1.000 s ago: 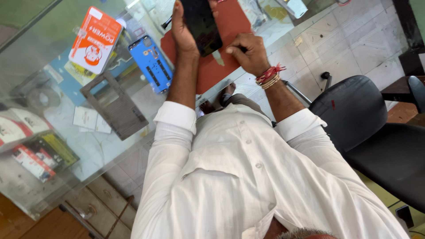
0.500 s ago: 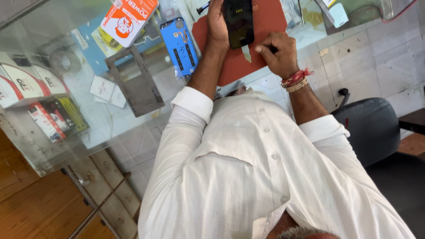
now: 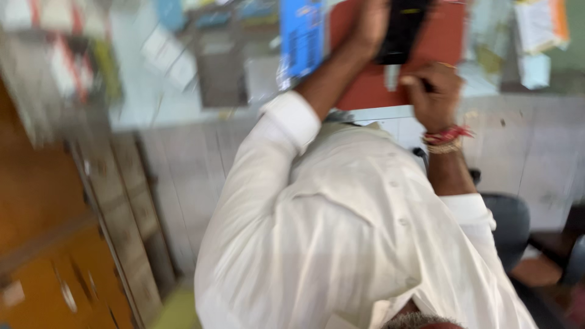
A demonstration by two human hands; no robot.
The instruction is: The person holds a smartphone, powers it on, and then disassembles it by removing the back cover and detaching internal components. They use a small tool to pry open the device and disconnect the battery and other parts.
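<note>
Black phone (image 3: 402,30): flat, dark, blurred; left hand (image 3: 372,24) grips its edge; right hand (image 3: 429,91) is fisted around a small tool beside it, over the red mat (image 3: 365,91).

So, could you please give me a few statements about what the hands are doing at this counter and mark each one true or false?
1. The left hand holds a dark flat device over a red mat. True.
2. The right hand lies open and flat on the mat. False: it is closed, fingers curled, seemingly around a small tool.
3. A red thread band sits on the right wrist. True.
4. The blue box lies right of the mat. False: it lies to its left.
</note>
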